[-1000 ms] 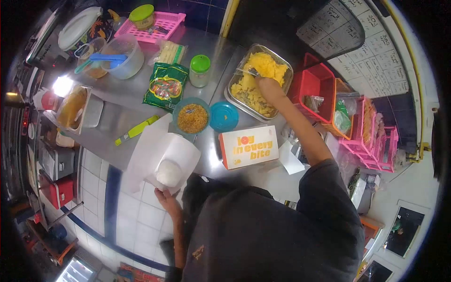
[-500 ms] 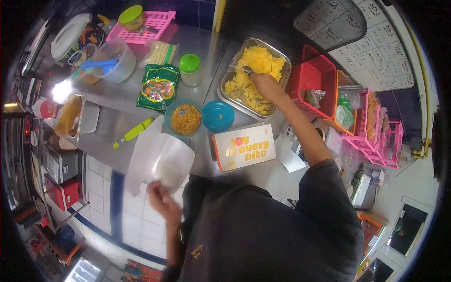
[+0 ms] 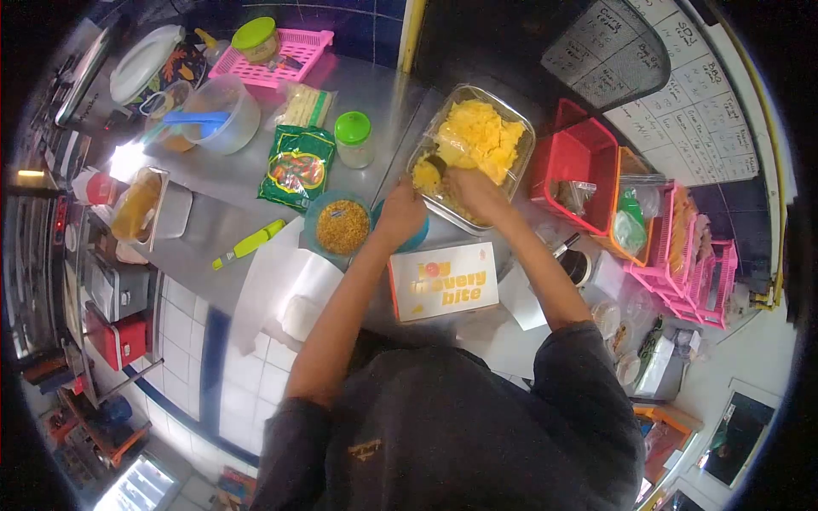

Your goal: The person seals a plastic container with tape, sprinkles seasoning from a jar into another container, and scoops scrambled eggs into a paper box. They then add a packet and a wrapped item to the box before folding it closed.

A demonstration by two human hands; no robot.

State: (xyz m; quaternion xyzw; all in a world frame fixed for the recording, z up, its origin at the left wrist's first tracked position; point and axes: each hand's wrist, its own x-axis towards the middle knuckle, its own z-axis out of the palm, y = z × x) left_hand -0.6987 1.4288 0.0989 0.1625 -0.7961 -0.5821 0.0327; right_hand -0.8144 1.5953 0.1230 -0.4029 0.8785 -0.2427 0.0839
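A metal tray (image 3: 523,170) holds a mound of yellow mashed food (image 3: 486,136), heaped toward its far side. In my right hand (image 3: 474,192), closed over the tray's near part, is a metal spoon (image 3: 435,164) whose end rests in the mash. My left hand (image 3: 402,213) is closed at the tray's left rim, though its fingertips are partly hidden. It covers much of a blue round lid (image 3: 415,238). Just left of it stands a tub of brown crumbs (image 3: 342,227). White paper sheets (image 3: 285,285) lie beside my left forearm.
A printed box (image 3: 445,281) sits between my forearms. Left are a lime-green knife (image 3: 249,244), a green packet (image 3: 296,168), a green-lidded jar (image 3: 354,140) and a clear tub (image 3: 228,119). Red basket (image 3: 579,162) and pink racks (image 3: 682,255) stand right.
My left hand has left the white paper and come up to the tray's left rim. My right hand has moved down and toward me with the spoon. The mash is heaped farther back.
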